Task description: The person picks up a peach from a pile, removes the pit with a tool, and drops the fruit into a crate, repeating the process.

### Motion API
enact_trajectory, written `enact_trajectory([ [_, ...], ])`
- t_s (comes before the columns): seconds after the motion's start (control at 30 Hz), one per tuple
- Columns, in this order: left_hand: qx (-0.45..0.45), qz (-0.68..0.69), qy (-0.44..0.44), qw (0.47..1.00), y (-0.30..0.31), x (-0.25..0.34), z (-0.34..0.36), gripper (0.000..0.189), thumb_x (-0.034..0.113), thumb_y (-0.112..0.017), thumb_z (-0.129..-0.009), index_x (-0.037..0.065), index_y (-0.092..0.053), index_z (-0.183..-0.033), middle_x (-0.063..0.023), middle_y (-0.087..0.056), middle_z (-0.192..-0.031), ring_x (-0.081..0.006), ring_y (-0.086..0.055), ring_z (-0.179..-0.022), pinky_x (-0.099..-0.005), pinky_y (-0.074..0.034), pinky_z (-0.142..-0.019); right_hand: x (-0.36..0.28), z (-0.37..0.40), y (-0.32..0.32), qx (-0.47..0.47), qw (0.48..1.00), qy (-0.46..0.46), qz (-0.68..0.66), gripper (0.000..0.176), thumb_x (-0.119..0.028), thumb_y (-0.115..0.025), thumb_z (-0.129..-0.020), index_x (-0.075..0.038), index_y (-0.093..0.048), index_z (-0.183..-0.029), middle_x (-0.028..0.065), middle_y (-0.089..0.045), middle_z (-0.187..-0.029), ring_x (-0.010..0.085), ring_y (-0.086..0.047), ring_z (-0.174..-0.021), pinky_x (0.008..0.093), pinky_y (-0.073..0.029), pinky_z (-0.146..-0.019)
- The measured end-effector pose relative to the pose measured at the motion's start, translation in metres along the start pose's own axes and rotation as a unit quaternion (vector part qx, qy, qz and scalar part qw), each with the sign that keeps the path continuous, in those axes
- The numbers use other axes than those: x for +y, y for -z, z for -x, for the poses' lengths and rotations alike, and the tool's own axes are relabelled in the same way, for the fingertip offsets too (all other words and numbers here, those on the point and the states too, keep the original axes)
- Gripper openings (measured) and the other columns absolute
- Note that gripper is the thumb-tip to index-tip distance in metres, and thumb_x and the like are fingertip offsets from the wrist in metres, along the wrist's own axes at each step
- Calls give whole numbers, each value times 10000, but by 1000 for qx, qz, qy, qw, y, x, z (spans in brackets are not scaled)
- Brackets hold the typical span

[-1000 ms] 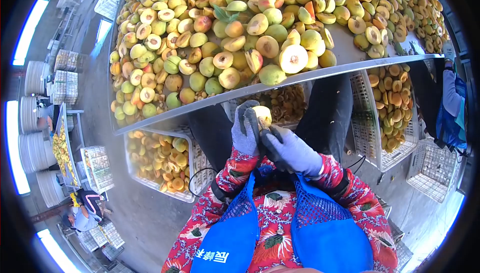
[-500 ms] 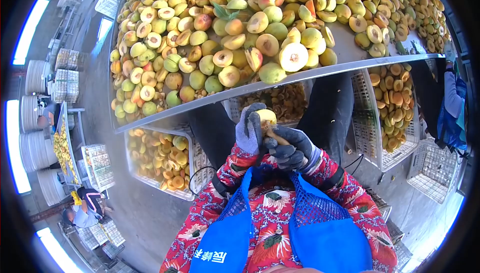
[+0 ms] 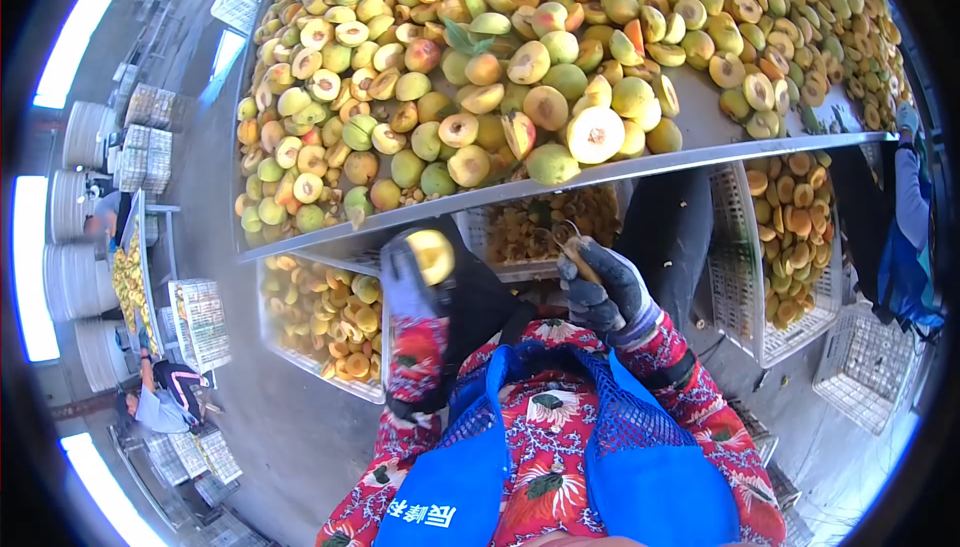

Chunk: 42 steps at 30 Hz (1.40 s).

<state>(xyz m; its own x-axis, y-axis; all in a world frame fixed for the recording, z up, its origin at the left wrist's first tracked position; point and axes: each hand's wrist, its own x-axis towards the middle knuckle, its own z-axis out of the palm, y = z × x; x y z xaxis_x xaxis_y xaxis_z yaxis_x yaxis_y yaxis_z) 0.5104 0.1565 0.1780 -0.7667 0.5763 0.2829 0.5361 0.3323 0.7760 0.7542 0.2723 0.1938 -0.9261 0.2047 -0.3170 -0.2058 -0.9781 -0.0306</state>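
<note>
My left hand (image 3: pixel 408 282), in a grey glove blurred by motion, holds a yellow peach half (image 3: pixel 431 256) with its hollowed cut face showing. It is out to the left, close to the right edge of a white crate (image 3: pixel 375 387) of peach halves. My right hand (image 3: pixel 606 292), in a dark-coated glove, is closed around a pitting knife (image 3: pixel 580 255) with a wooden handle and a thin wire loop at its tip. The knife points up, in front of a crate of brownish scraps (image 3: pixel 545 227). Many cut peaches (image 3: pixel 459 130), several with pits inside, cover the metal table (image 3: pixel 690 159).
The table's raised metal edge runs above my hands. A white crate (image 3: pixel 735 247) of peach halves stands right of my legs, with another white crate (image 3: pixel 866 367) beyond. A co-worker in blue (image 3: pixel 905 217) is at the far right; another person (image 3: pixel 170 402) is at the left.
My hands have moved apart. The left has swung left with the peach half, away from the knife; the right has shifted slightly right, still gripping the pitting knife, its loop now visible.
</note>
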Motion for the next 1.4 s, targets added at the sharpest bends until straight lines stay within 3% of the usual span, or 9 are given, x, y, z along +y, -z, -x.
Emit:
enact_trajectory([
  [0.03,45,150,303,940,16,0,-6,419,354,-510,-954,2,-525,-1180,-182,-597,-1063,-284,-609,-939,-399,-500,-821,-1,3,-2,61,995,28,68,376,-389,-407,-1006,-43,-523,-912,-37,-418,-541,41,-321,-327,168,-279,-316],
  [0.2,8,-427,208,880,97,-72,-27,422,342,-508,-940,86,-492,-1275,-194,-548,-1218,-340,-554,-1109,-458,-454,-920,-2,5,-7,145,963,30,223,378,-421,-470,-976,-58,-546,-909,-15,-450,-581,51,-381,-402,185,-279,-372],
  [0.27,70,-693,111,708,95,-79,-29,486,368,-539,-914,80,-469,-1299,-211,-550,-1216,-360,-554,-1109,-461,-438,-931,-2,4,-9,144,957,28,249,379,-421,-466,-976,-58,-546,-903,-15,-452,-583,53,-386,-405,187,-281,-378],
  [0.43,25,-354,-49,933,14,-6,-73,346,369,-571,-889,122,-629,-1125,-229,-577,-1136,-404,-526,-1096,-478,-433,-924,-1,0,-9,164,951,37,261,374,-408,-485,-970,-48,-539,-890,-11,-466,-569,56,-392,-381,191,-295,-357],
  [0.77,-212,-213,-342,890,-145,132,-72,468,410,-678,-786,91,-583,-1115,-169,-551,-1039,-363,-527,-1013,-463,-421,-874,1,6,10,172,904,174,351,357,-383,-469,-983,-51,-528,-865,-17,-477,-593,53,-410,-424,198,-288,-373],
  [0.97,-255,-70,-325,908,-151,107,-50,488,220,-740,-752,49,-510,-1148,-173,-557,-1099,-337,-592,-948,-404,-485,-827,-22,32,-29,291,818,178,463,301,-299,-506,-978,-16,-531,-879,-13,-508,-635,83,-473,-533,277,-389,-492],
  [1.1,-284,240,-71,926,-124,117,-41,492,129,-725,-778,19,-485,-1193,-100,-586,-1069,-183,-568,-1025,-308,-469,-890,-20,26,-27,240,657,345,626,177,-169,-529,-950,2,-491,-976,159,-591,-653,323,-630,-589,377,-443,-500],
  [1.17,-368,379,84,845,-104,120,-35,425,167,-670,-846,23,-499,-1207,-93,-581,-1087,-171,-558,-1017,-306,-460,-891,-20,22,-38,234,635,346,650,163,-142,-536,-933,1,-471,-977,209,-603,-679,398,-620,-639,434,-459,-507],
  [1.4,-374,344,63,859,-89,91,-10,361,316,-399,-1017,14,-523,-1169,-112,-576,-1097,-172,-562,-993,-303,-453,-871,-4,6,-40,262,464,316,785,247,-240,-567,-920,-17,-462,-900,164,-554,-525,346,-596,-478,456,-449,-418],
])
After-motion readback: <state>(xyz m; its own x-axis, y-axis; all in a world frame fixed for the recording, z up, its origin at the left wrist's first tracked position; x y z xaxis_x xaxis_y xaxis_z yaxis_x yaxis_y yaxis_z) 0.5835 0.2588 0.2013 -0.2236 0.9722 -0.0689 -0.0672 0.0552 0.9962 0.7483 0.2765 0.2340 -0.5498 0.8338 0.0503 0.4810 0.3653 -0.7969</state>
